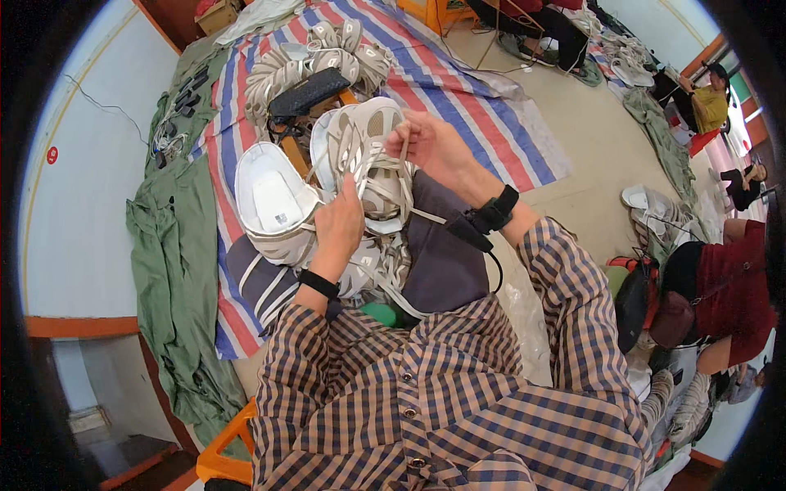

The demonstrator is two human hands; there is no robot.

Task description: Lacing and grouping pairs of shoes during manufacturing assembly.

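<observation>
A beige and white sneaker upper stands in front of me above my lap, its pale shoelace hanging in loose loops. My right hand is closed in a pinch on the shoelace at the right of the sneaker. My left hand is closed at the near left side, its raised fingertip against the lacing; it seems to grip a strand of shoelace there. Just left of it, another shoe upper lies with its white underside up. More laced uppers rest on my lap beneath my hands.
Beyond, a heap of similar uppers lies on a striped sheet, beside a black elongated object on an orange frame. Green cloth runs along the left. At right are a person in dark red and more shoes.
</observation>
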